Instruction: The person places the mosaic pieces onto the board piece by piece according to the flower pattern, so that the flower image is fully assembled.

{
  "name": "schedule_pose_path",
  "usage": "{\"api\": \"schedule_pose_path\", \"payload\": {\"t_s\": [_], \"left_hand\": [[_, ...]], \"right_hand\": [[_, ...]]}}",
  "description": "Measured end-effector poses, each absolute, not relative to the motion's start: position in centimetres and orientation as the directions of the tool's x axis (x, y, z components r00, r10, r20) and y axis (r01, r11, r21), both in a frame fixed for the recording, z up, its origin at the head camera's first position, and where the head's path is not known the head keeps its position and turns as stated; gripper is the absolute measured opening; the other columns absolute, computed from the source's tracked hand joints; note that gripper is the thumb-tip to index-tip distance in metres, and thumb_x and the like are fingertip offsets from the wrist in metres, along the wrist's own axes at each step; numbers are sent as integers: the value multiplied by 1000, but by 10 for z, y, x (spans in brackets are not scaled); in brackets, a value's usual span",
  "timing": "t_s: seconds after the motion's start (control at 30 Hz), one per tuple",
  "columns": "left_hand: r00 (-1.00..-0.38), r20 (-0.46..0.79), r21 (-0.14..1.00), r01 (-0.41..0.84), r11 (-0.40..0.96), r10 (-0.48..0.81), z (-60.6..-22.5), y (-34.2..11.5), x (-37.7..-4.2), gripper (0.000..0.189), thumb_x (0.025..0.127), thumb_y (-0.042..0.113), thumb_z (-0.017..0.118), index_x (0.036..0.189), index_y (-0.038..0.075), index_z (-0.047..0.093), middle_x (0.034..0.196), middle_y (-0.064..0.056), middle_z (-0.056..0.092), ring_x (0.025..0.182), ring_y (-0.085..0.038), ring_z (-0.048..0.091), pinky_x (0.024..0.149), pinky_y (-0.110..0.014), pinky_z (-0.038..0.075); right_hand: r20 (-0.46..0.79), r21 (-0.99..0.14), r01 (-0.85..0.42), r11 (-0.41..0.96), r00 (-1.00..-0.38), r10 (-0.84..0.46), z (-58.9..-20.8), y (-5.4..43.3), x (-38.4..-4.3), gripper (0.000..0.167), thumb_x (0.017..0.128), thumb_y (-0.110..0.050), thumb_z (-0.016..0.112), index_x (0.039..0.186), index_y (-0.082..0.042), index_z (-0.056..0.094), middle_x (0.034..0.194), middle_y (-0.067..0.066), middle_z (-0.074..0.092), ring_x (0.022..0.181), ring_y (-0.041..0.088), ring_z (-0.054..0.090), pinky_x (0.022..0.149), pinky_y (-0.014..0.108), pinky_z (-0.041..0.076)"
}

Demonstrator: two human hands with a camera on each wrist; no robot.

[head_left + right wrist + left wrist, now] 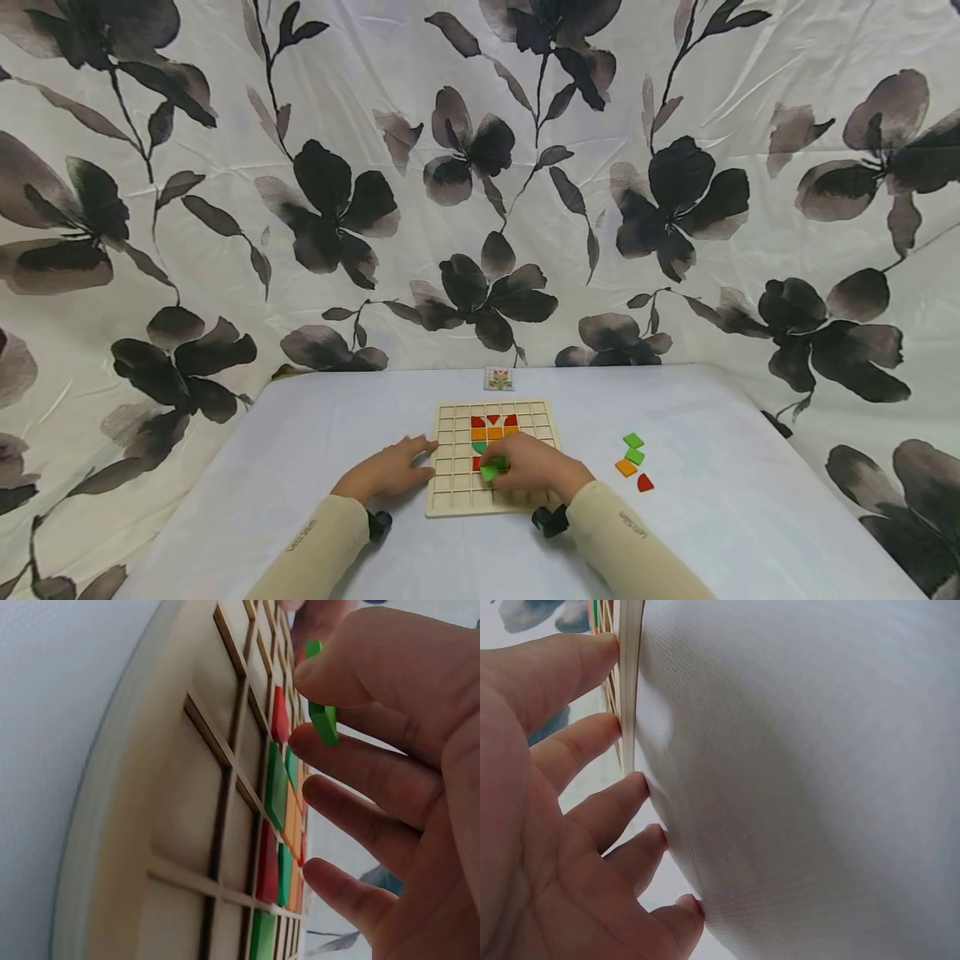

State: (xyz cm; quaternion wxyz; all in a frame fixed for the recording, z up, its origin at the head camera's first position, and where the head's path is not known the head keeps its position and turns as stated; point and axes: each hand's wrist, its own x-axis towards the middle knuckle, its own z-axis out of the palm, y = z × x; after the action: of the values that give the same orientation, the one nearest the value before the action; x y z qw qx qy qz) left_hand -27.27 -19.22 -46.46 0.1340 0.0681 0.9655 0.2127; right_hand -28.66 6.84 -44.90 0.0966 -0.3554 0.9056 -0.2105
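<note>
A wooden grid board (450, 483) lies flat on the white table, with red, orange and green tiles in its middle cells. My right hand (534, 463) is over the board. Between thumb and index finger it pinches a green tile (324, 724), held just off the board; its other fingers are spread. Red tiles (280, 716) and a green tile (275, 784) sit in cells near these fingertips. At the board's left edge, my left hand (388, 469) rests with loosely extended fingers. In the left wrist view, thumb and index fingertips touch the board's side (628, 682).
Right of the board lie a few loose tiles: two green (633, 439), an orange one (626, 467) and a red one (645, 482). A small pattern card (498, 378) lies behind the board. A floral cloth (480, 208) hangs behind the table (300, 425).
</note>
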Motion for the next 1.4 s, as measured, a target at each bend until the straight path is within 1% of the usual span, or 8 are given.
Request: {"api": "schedule_pose_path", "payload": {"t_s": [0.27,0.5,0.67,0.77,0.87,1.03,1.23,1.4], "left_hand": [[-953,-217,414,106,904,211,-463,-193,-274,54,93,39,60,143,23,49,156,-9,37,147,-36,25,117,-60,22],[-951,-225,419,101,902,211,-464,-195,-276,54,93,40,60,144,24,48,156,-9,36,148,-36,24,116,-61,22],[-949,-235,429,94,898,212,-466,-195,-276,55,93,40,59,144,23,48,156,-10,36,148,-37,23,115,-62,22],[-948,-228,433,106,895,222,-466,-195,-276,54,93,39,59,143,23,49,155,-10,37,148,-37,23,115,-62,23],[-948,-219,434,118,893,231,-467,-195,-275,53,93,39,59,143,23,49,155,-10,38,147,-37,24,115,-62,23],[-948,-215,438,120,891,234,-466,-196,-275,54,94,38,59,144,23,48,155,-9,37,148,-36,23,116,-61,22],[-950,-217,433,112,895,224,-465,-196,-274,54,93,39,60,144,23,48,156,-9,37,148,-37,23,115,-62,23],[-951,-223,441,98,892,215,-466,-196,-274,55,93,41,60,144,24,48,156,-9,36,148,-36,23,114,-63,24]], "right_hand": [[-63,-424,-590,687,-738,-672,-446,61,-283,24,85,-26,71,108,-28,71,105,-16,65,89,6,53,87,24,48],[-13,-410,-633,656,-716,-698,-444,54,-286,27,86,-26,70,112,-22,71,112,-12,65,94,7,55,92,26,49],[34,-371,-675,637,-696,-718,-449,44,-291,27,86,-24,69,112,-20,72,102,-11,62,87,7,53,82,21,48],[61,-359,-688,631,-692,-719,-451,39,-293,25,87,-22,67,112,-20,72,100,-12,64,85,5,52,81,20,47],[77,-354,-681,641,-704,-706,-453,34,-294,21,88,-22,67,109,-20,72,100,-12,67,84,3,53,84,21,48],[77,-352,-656,668,-731,-678,-453,27,-295,10,89,-26,69,98,-23,73,92,-14,68,79,3,54,79,21,49],[76,-314,-649,693,-745,-663,-453,21,-294,8,89,-29,70,92,-23,74,84,-17,67,72,1,53,72,18,49],[84,-305,-643,703,-753,-652,-451,17,-294,5,87,-24,72,90,-22,75,83,-15,68,71,1,54,69,18,49]]}}
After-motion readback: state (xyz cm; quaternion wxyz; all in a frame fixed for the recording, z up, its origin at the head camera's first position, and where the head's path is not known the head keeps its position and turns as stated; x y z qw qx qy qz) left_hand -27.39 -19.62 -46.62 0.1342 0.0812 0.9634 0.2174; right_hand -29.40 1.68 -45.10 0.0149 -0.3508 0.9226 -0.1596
